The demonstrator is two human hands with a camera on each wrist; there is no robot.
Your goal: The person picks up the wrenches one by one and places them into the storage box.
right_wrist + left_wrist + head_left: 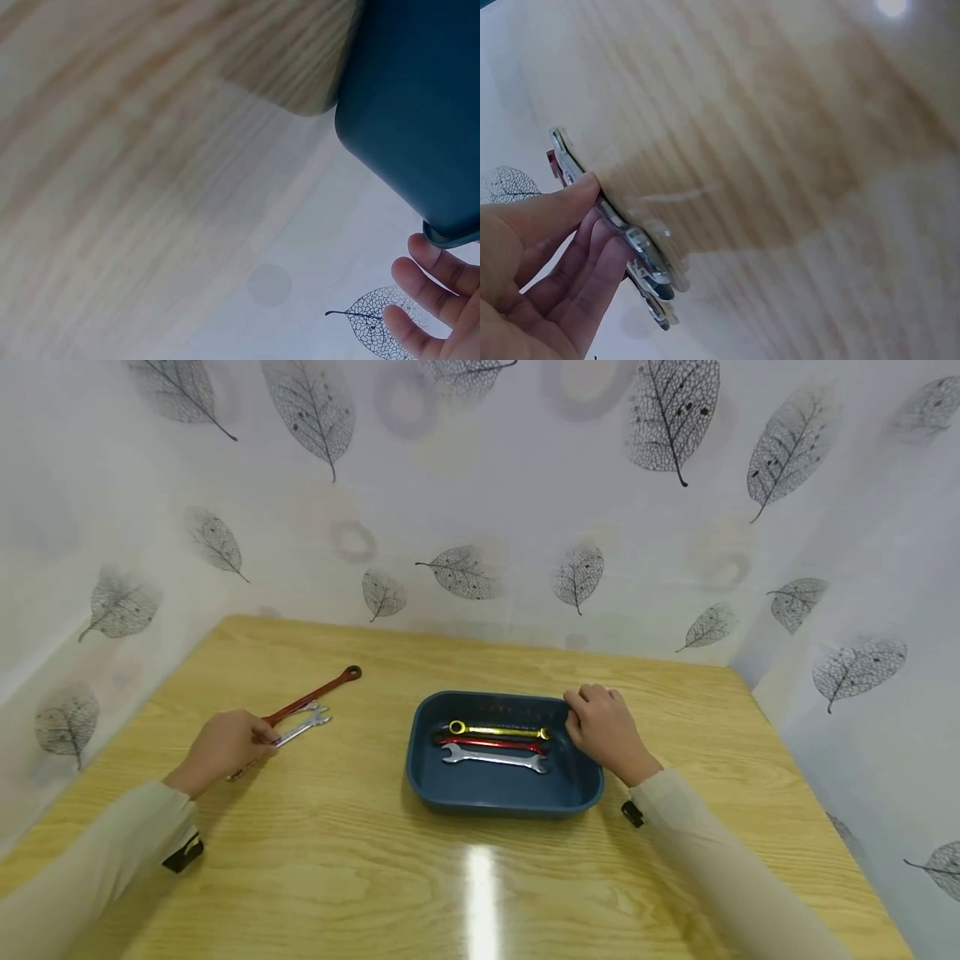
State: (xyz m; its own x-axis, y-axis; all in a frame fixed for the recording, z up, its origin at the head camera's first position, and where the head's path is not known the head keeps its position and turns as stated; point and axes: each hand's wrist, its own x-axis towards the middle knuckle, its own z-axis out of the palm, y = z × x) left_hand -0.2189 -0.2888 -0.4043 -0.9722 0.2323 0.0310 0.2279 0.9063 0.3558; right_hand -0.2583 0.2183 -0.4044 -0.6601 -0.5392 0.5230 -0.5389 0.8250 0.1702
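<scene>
The head view shows the whole counter [337,860]; the left wrist view alone shows the left hand [225,745] up close, thumb and fingers pinching the silver wrench [641,251] with the red wrench [315,693] stacked against it. In the head view both wrenches lie toward the counter's left edge, the red one's ring end pointing to the far edge.

The right hand [603,727] curls over the right rim of the blue tray [495,797], which sits mid-counter; the right wrist view shows only the tray's outer wall and fingertips [431,281] beneath its rim.

The near edge and the stretch between the wrenches and the tray lie bare. Inside the tray lie a yellow wrench [498,730], a second red one [491,744] and a silver one [495,758], side by side.
</scene>
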